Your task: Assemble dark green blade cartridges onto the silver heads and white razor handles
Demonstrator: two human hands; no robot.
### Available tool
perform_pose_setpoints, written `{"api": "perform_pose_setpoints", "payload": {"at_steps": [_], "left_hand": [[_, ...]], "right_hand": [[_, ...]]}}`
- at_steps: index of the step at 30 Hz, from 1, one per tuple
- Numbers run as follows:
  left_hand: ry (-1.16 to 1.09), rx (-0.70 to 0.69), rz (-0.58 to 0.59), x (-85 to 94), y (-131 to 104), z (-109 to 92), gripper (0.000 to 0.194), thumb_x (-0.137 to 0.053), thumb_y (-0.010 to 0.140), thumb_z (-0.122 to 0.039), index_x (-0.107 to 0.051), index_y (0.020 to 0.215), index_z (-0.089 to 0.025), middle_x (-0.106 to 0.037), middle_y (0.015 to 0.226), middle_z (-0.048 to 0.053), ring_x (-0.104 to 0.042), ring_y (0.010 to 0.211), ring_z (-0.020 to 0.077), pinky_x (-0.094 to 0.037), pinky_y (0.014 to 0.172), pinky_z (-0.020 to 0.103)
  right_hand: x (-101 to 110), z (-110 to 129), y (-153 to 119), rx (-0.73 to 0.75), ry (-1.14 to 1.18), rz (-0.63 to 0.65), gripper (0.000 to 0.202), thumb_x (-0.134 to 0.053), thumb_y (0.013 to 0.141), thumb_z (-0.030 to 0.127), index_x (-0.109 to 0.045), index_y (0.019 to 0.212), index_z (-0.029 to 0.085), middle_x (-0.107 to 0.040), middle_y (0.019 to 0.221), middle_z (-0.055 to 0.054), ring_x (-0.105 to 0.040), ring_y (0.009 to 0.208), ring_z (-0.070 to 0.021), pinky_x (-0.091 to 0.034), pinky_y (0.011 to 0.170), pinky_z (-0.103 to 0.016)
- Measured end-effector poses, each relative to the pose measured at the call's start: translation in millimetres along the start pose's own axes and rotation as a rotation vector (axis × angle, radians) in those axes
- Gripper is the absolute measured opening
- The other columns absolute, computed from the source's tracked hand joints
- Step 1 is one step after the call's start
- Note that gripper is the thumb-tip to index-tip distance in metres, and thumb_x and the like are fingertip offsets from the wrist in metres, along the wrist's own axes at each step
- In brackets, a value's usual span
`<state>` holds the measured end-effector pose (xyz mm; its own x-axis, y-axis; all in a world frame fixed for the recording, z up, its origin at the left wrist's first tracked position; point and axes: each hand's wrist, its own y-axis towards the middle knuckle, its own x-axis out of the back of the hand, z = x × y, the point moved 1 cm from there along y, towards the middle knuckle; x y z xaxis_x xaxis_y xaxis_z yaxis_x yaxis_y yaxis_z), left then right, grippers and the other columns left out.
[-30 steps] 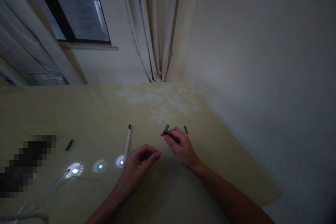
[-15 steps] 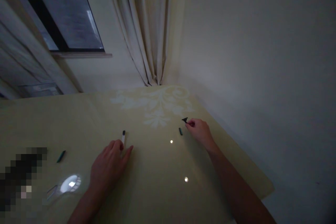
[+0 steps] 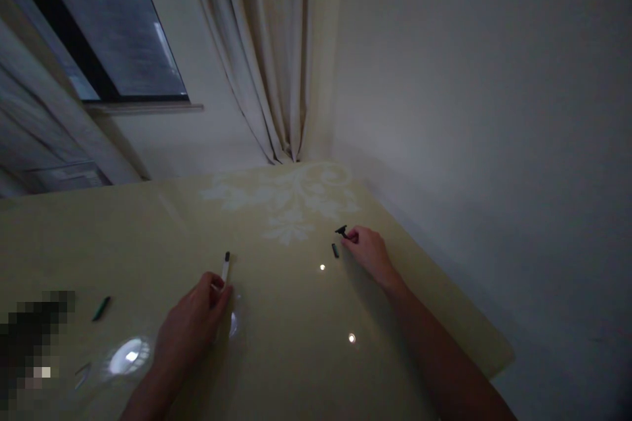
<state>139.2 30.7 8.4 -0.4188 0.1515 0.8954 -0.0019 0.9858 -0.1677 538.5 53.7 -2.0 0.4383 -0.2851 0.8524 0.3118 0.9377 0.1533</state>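
My left hand (image 3: 195, 309) is closed on the lower end of a slim white stick with a black tip (image 3: 226, 266), which points away from me. Farther right, the fingers of my right hand (image 3: 366, 250) pinch a small black T-shaped razor (image 3: 342, 231), its head turned to the left. Just below that head, a short dark green strip (image 3: 335, 250) lies on the tabletop, apart from my fingers. Another dark green strip (image 3: 101, 308) rests on the table to the left of my left hand.
The glossy yellowish table (image 3: 276, 355) has a pale floral pattern and bright light reflections. A blurred-out dark patch (image 3: 29, 335) covers the left edge. Behind stand a curtain (image 3: 276, 52) and a window (image 3: 143, 39); a bare wall (image 3: 469, 112) borders the right side.
My left hand has drawn its thumb in against the white stick, closing around it. The razor in my right hand has turned slightly and shifted a little. The whole view has shifted slightly.
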Motion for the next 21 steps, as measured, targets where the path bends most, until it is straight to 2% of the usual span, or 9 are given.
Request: {"api": "perform_pose_setpoints", "payload": {"at_steps": [6,12,17,21], "left_hand": [[-0.024,-0.012,-0.040,-1.4,2.8,5.0,0.041,-0.042,0.098,-0.055,-0.060,0.116,-0.023,-0.078,0.096,0.008,-0.076,0.088,0.0309,-0.050,0.072,0.037],[-0.019,-0.071,-0.063,-0.7,-0.4,3.4,0.039,-0.043,0.099,-0.053,-0.070,0.098,-0.024,-0.080,0.100,0.009,-0.076,0.090,0.0305,-0.051,0.074,0.037],[-0.078,-0.131,-0.149,-0.6,-2.0,-0.9,0.037,-0.047,0.094,-0.052,-0.071,0.099,-0.025,-0.079,0.094,0.007,-0.075,0.082,0.0280,-0.052,0.071,0.035],[-0.200,-0.146,-0.129,-2.8,-1.2,-4.9,0.043,-0.050,0.090,-0.060,-0.072,0.099,-0.024,-0.077,0.083,0.005,-0.072,0.070,0.0260,-0.053,0.066,0.035]], "right_hand": [[-1.8,-1.6,0.6,-0.033,0.011,0.031,0.009,-0.084,0.080,0.029,-0.079,0.083,0.022,-0.078,0.080,-0.004,-0.072,0.075,-0.0210,-0.043,0.065,-0.028],[-2.0,-2.3,0.2,-0.021,0.007,0.023,0.013,-0.086,0.078,0.033,-0.077,0.078,0.023,-0.077,0.076,-0.003,-0.071,0.071,-0.0211,-0.041,0.061,-0.028],[-3.9,-3.8,-1.1,-0.004,-0.005,0.005,0.020,-0.089,0.076,0.033,-0.072,0.073,0.023,-0.075,0.074,-0.002,-0.069,0.071,-0.0214,-0.039,0.060,-0.028],[-5.0,-4.6,-1.0,-0.008,-0.014,-0.001,0.023,-0.088,0.076,0.035,-0.070,0.072,0.023,-0.073,0.072,-0.002,-0.068,0.069,-0.0208,-0.037,0.058,-0.028]]}}
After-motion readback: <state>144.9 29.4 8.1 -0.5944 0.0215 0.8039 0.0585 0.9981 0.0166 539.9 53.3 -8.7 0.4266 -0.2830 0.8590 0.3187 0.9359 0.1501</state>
